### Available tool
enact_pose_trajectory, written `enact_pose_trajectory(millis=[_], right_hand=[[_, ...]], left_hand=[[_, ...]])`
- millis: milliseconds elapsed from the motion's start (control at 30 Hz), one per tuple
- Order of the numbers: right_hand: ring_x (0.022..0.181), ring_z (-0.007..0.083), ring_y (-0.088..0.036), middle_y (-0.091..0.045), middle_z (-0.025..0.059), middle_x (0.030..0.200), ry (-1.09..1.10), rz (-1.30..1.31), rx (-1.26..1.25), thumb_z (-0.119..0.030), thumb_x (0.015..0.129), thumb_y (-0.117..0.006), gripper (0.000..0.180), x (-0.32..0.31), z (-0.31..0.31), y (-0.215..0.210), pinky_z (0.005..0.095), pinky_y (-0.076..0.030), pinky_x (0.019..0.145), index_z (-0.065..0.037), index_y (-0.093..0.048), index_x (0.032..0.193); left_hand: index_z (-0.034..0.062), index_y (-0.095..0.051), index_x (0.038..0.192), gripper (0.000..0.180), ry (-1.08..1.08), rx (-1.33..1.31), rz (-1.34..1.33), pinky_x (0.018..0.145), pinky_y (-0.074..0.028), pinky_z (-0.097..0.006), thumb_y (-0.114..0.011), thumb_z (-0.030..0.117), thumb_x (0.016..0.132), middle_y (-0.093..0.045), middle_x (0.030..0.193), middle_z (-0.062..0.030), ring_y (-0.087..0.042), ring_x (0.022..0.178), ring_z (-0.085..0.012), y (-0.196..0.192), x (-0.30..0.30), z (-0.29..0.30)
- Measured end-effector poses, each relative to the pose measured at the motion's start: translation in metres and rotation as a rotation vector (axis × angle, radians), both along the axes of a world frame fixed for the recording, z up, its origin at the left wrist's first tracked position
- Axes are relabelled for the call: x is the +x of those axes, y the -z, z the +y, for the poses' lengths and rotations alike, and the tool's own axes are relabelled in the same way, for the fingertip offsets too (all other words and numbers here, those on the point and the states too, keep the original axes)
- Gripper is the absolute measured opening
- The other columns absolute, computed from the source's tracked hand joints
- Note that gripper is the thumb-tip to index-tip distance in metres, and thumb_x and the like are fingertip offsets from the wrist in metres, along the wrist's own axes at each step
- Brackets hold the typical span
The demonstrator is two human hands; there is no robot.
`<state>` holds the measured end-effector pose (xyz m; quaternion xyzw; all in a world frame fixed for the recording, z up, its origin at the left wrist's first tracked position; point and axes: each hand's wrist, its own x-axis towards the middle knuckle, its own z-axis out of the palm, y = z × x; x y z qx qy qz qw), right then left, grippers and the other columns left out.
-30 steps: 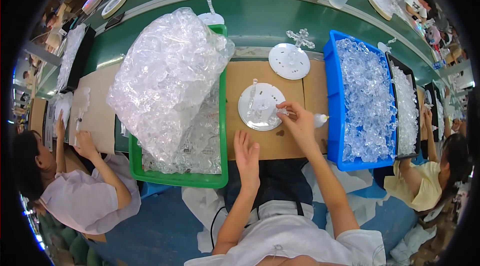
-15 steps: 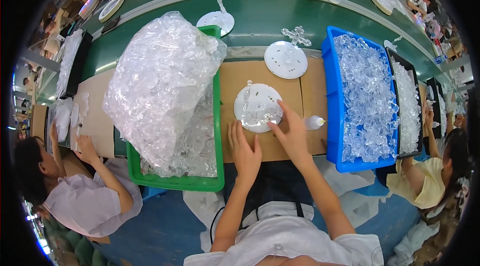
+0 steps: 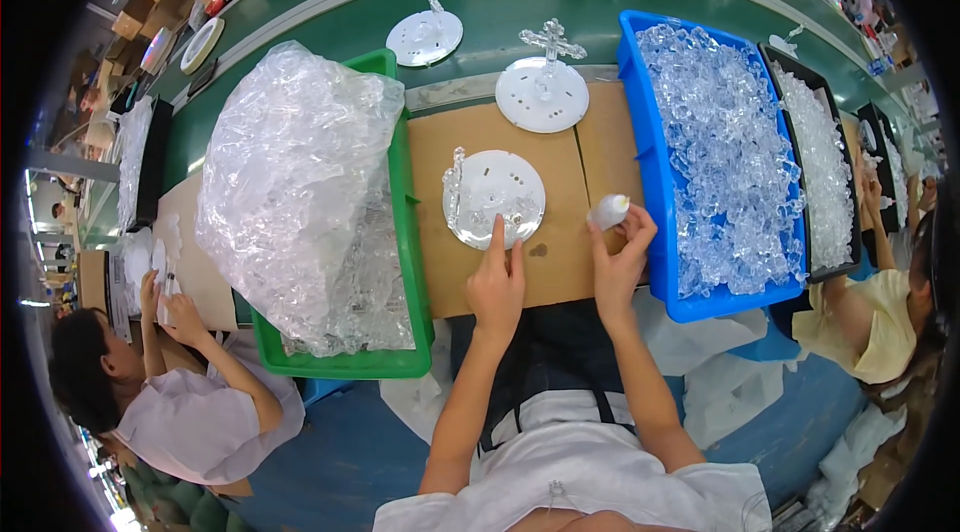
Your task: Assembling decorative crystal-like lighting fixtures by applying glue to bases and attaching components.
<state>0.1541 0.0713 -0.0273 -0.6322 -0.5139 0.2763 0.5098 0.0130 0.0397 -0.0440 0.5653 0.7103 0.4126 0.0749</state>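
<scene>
At the far left edge, a co-worker's hands are raised over small clear parts at the neighbouring place. Next right, a green crate stands on the bench, filled with a bulging clear plastic bag of transparent pieces.

Right of the crate lies a brown cardboard sheet. On it, toward the middle, rests a round white disc with holes, and several clear crystal pieces stand around its left and near rim. The left hand lies on the cardboard just near of the disc, index finger stretched out, tip touching the disc's near edge; it grasps nothing, the other fingers curled narrow.

Farther away, a second white disc carries an upright clear cross-shaped piece, and a third disc lies on the green belt to its left.

The right hand sits at the cardboard's right edge, fingers closed around a small white nozzle-tipped bottle, just beside the wall of a blue bin heaped with clear crystal pieces. Right again, a black tray holds more of the same. At the far right a second co-worker in a yellow top sits.
</scene>
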Motion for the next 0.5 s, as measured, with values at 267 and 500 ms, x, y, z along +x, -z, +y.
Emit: enact_pose_trajectory(millis=[267,500], right_hand=[[0.073,0.0144,-0.063,-0.065,0.0088,0.084,-0.474,-0.169,-0.17,-0.007,0.067,-0.071,0.046,0.01,-0.032,-0.031,0.0251,-0.05,0.064,-0.004,-0.055,0.11],[0.071,0.025,-0.064,-0.063,0.0126,0.083,-0.476,-0.359,-0.109,-0.014,0.064,-0.069,0.04,0.001,-0.022,-0.039,0.0313,-0.05,0.063,-0.004,-0.06,0.101]], left_hand=[[0.0101,-0.056,0.122,0.04,-0.036,-0.066,-0.016,0.042,-0.036,-0.031,-0.066,0.014,0.083,-0.046,0.049,-0.0081,-0.042,0.04,-0.018,0.001,-0.001,0.002],[0.0099,-0.058,0.12,0.039,-0.053,-0.049,-0.034,0.043,-0.038,-0.03,-0.067,0.012,0.082,-0.048,0.051,-0.0093,-0.042,0.04,-0.0164,0.0,-0.001,0.003]])
